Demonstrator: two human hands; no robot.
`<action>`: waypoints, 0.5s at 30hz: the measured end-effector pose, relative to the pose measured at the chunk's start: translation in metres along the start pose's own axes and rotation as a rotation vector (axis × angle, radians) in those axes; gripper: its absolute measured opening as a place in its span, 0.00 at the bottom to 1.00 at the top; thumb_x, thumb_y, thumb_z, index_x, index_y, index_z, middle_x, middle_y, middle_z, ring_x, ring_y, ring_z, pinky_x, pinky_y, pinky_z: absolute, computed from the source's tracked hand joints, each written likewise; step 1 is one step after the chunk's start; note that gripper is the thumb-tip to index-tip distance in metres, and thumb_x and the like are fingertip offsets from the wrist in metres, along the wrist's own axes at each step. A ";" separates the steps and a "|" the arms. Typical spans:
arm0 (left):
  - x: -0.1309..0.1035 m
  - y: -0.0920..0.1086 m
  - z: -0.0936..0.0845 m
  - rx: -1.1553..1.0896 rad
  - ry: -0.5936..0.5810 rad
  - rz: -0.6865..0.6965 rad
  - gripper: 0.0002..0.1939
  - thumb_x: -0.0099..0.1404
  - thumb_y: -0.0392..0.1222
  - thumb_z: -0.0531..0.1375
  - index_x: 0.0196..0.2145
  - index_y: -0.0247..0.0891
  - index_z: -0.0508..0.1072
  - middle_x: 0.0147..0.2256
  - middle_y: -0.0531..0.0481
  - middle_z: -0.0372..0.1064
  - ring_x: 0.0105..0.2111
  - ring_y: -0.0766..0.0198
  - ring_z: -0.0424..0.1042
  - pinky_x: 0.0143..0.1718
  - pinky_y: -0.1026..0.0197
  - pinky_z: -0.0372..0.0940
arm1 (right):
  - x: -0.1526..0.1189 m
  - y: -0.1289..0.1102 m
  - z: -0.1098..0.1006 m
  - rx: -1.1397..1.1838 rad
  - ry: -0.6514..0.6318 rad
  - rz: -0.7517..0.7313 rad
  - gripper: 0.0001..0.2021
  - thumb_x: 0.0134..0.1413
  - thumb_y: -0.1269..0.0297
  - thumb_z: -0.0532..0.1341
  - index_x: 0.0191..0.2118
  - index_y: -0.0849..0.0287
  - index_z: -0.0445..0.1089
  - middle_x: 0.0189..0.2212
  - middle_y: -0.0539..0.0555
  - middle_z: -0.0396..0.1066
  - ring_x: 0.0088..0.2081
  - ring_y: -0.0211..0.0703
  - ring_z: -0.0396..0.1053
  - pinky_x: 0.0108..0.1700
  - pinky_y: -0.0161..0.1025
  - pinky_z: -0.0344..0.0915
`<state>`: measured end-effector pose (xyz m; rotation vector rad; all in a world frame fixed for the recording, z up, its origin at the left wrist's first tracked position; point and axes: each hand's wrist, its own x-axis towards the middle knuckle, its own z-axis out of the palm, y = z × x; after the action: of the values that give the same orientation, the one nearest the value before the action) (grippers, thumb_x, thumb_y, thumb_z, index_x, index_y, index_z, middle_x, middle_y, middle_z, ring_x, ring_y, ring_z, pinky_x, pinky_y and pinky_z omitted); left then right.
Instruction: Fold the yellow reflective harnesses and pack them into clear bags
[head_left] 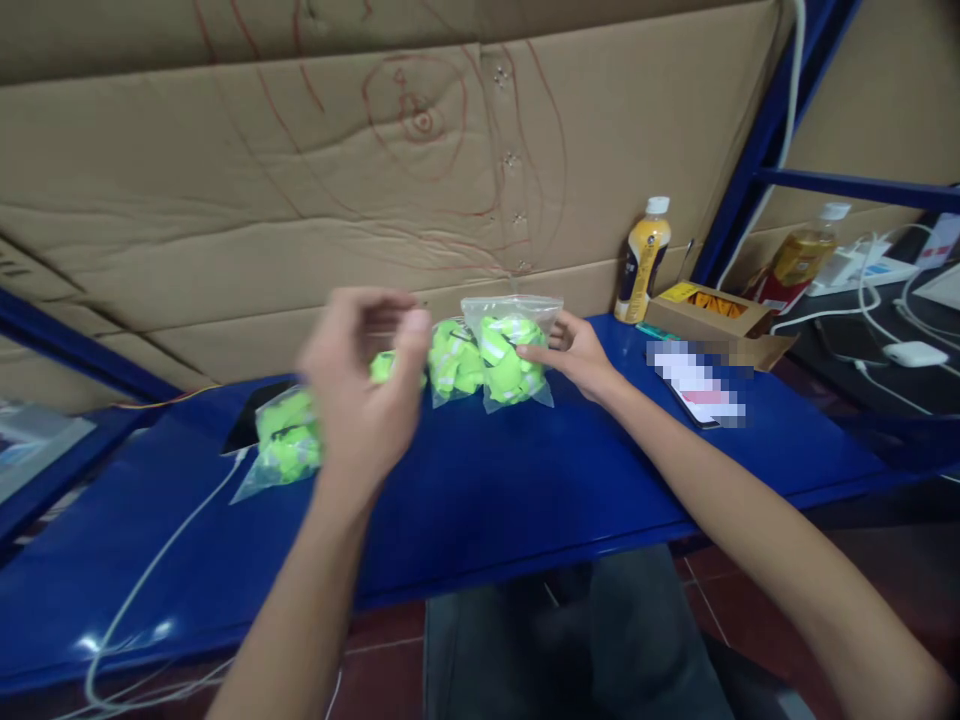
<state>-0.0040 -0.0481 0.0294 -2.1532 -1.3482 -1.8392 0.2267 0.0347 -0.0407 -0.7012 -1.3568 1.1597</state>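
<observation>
My right hand (577, 355) grips the right edge of a transparent zip bag (512, 365), thumb in front. Neon yellow-green fabric with pale reflective strips is folded inside it. Just left of that bag, a similar bag (455, 360) leans on the blue table. My left hand (367, 385) is raised, slightly smeared by motion, with curved fingers and the thumb apart; nothing shows in it. Behind it, another neon bundle (384, 367) is partly hidden. One more bagged neon bundle (289, 440) lies to the left, touching a dark tablet-like device (255, 415).
Cardboard (300, 150) with red drawings stands behind the blue table (480, 500). On the right are a yellow drink bottle (643, 260), an open cardboard box (712, 305) and a phone (694, 385) with a blurred-out screen. A white cable (161, 560) runs over the left side.
</observation>
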 end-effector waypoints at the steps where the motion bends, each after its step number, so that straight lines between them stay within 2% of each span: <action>1: 0.001 -0.011 0.012 -0.028 -0.027 -0.088 0.17 0.71 0.54 0.67 0.51 0.40 0.76 0.47 0.43 0.78 0.44 0.54 0.79 0.47 0.51 0.74 | -0.001 0.002 0.003 0.016 0.018 0.005 0.36 0.30 0.53 0.85 0.48 0.54 0.76 0.51 0.56 0.82 0.55 0.54 0.80 0.59 0.49 0.76; 4: 0.001 -0.049 0.052 -0.217 -0.285 -0.323 0.29 0.65 0.58 0.70 0.55 0.37 0.74 0.53 0.37 0.78 0.49 0.50 0.79 0.46 0.52 0.74 | -0.005 0.008 0.013 0.058 0.064 0.026 0.34 0.28 0.52 0.85 0.44 0.54 0.76 0.49 0.55 0.83 0.52 0.53 0.80 0.57 0.48 0.78; 5: 0.000 -0.059 0.061 -0.292 -0.377 -0.321 0.29 0.67 0.60 0.68 0.55 0.36 0.74 0.53 0.36 0.78 0.51 0.49 0.78 0.49 0.51 0.73 | -0.006 0.008 0.014 0.067 0.061 0.041 0.33 0.29 0.50 0.85 0.43 0.54 0.76 0.48 0.55 0.83 0.51 0.53 0.81 0.55 0.47 0.78; 7: -0.002 -0.073 0.068 -0.368 -0.445 -0.290 0.28 0.68 0.63 0.66 0.52 0.37 0.75 0.52 0.37 0.79 0.51 0.49 0.77 0.52 0.51 0.72 | -0.006 0.005 0.015 0.060 0.017 0.074 0.30 0.34 0.44 0.83 0.40 0.54 0.77 0.43 0.55 0.83 0.48 0.52 0.80 0.53 0.46 0.78; 9: -0.004 -0.076 0.063 -0.336 -0.445 -0.221 0.26 0.69 0.65 0.64 0.48 0.39 0.76 0.48 0.40 0.79 0.50 0.49 0.77 0.54 0.50 0.71 | -0.004 -0.002 0.011 0.012 -0.008 0.063 0.28 0.42 0.35 0.78 0.37 0.54 0.78 0.39 0.54 0.82 0.45 0.49 0.80 0.49 0.44 0.78; 11: -0.003 -0.073 0.051 -0.248 -0.464 -0.131 0.24 0.72 0.65 0.62 0.46 0.40 0.76 0.46 0.42 0.79 0.49 0.50 0.77 0.55 0.51 0.69 | -0.003 -0.009 0.005 -0.067 0.001 0.001 0.28 0.47 0.32 0.74 0.35 0.54 0.80 0.35 0.52 0.80 0.40 0.47 0.78 0.43 0.41 0.76; 13: -0.002 -0.068 0.041 -0.153 -0.513 -0.038 0.22 0.76 0.62 0.58 0.48 0.40 0.76 0.45 0.43 0.79 0.47 0.50 0.76 0.54 0.51 0.69 | -0.002 -0.013 0.000 -0.122 -0.030 -0.044 0.26 0.49 0.33 0.74 0.34 0.54 0.80 0.31 0.51 0.79 0.34 0.44 0.76 0.38 0.41 0.75; 15: -0.002 -0.065 0.036 -0.055 -0.543 0.049 0.20 0.78 0.58 0.56 0.49 0.40 0.76 0.43 0.42 0.78 0.44 0.51 0.76 0.52 0.50 0.69 | -0.002 -0.015 -0.003 -0.117 -0.120 -0.010 0.25 0.48 0.37 0.77 0.32 0.56 0.79 0.27 0.52 0.78 0.30 0.44 0.77 0.37 0.43 0.77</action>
<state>-0.0137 0.0103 -0.0157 -2.8173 -1.2986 -1.3322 0.2328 0.0282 -0.0283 -0.7162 -1.5374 1.1368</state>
